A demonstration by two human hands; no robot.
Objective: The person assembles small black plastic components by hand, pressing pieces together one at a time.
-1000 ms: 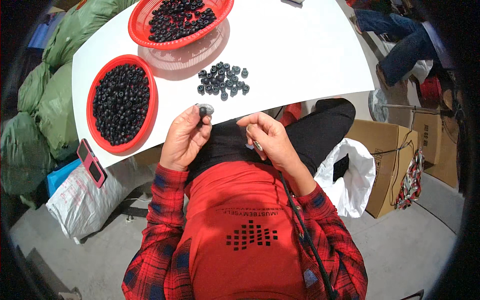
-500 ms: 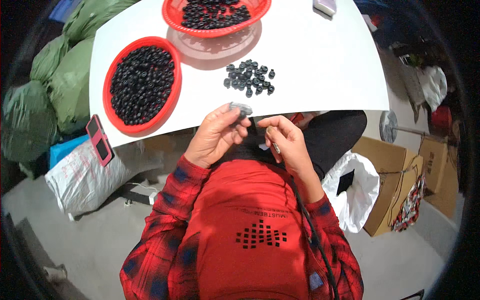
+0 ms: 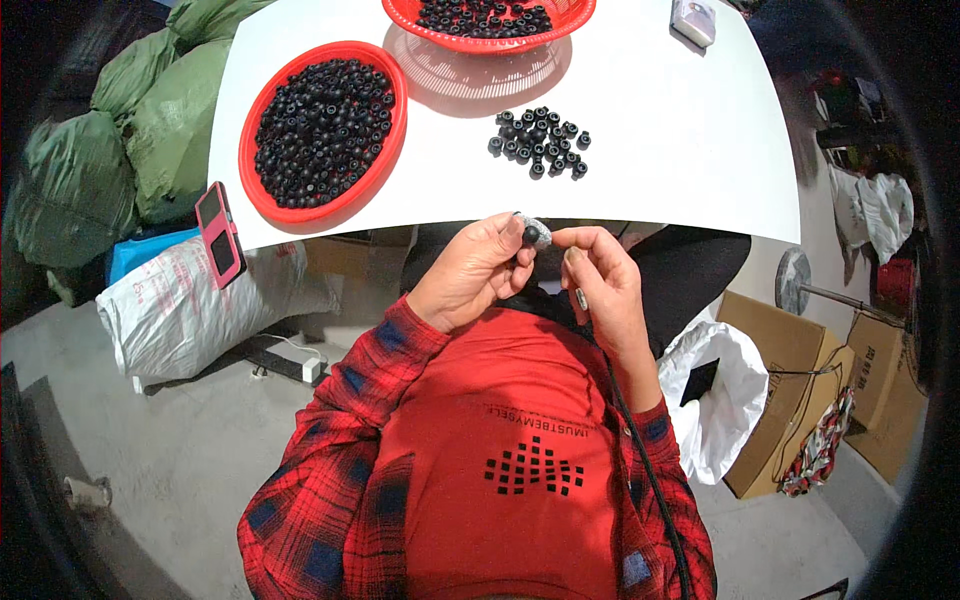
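Just past the table's near edge, my left hand (image 3: 472,272) pinches a small round black part (image 3: 530,236) together with a grey, cloth-like scrap (image 3: 543,232). My right hand (image 3: 610,285) is curled beside it, its index fingertip at the grey scrap. A small pale, metallic-looking piece (image 3: 582,299) sticks out from under the right fingers; its kind is unclear. On the white table (image 3: 690,150) lies a loose cluster of small black ring-shaped parts (image 3: 540,142). More of them fill a red oval basket (image 3: 398,140) at the left and lie in a red basket (image 3: 570,25) at the far side.
A pink-cased phone (image 3: 220,235) stands at the table's left corner. A small pale box (image 3: 693,22) lies at the far right. Green sacks (image 3: 180,135) and a white sack (image 3: 200,310) sit left; a white bag (image 3: 735,420) and cardboard boxes (image 3: 785,350) are at the right.
The view has shifted, so the table and baskets appear further right and higher. My right index fingertip has come up to the grey scrap in my left hand.
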